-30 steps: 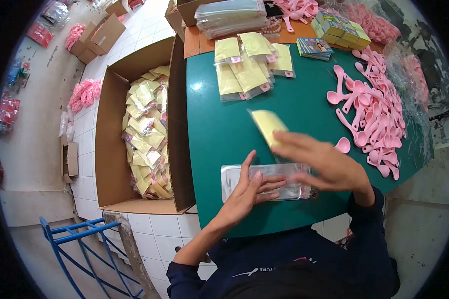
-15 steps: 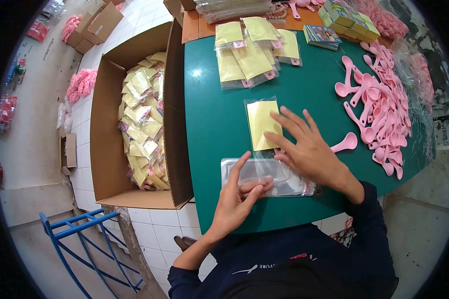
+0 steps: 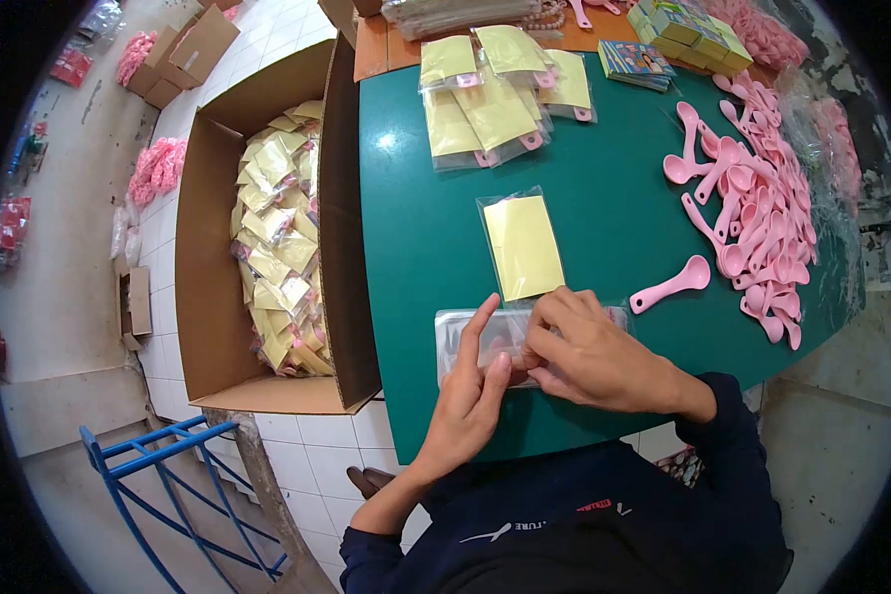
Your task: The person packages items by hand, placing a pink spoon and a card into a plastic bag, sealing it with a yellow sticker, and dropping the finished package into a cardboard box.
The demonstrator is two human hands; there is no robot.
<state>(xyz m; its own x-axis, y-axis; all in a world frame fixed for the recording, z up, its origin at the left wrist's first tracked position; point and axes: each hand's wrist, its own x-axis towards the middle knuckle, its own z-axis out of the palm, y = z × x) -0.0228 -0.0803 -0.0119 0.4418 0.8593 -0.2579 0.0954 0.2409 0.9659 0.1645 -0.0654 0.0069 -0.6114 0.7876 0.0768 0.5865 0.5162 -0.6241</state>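
Observation:
Clear plastic bags (image 3: 453, 337) lie in a stack near the front edge of the green table. My left hand (image 3: 470, 396) rests over the stack, index finger stretched out and thumb apart. My right hand (image 3: 589, 351) is bent over the same stack, its fingertips pinched close to my left fingers; what they hold is hidden. Just beyond lies a bagged yellow card (image 3: 525, 247), touched by neither hand. A single pink spoon (image 3: 671, 284) lies to the right of my right hand.
Filled bags with yellow cards (image 3: 485, 109) are piled at the back. Many pink spoons (image 3: 762, 218) form a heap at right, near booklets (image 3: 634, 64). An open carton (image 3: 351, 247) of packed bags stands left; a blue metal frame (image 3: 158, 455) is at lower left.
My right hand has moved from the bagged yellow card down to the plastic bags, and its fingers have closed. My left hand has stayed near the stack.

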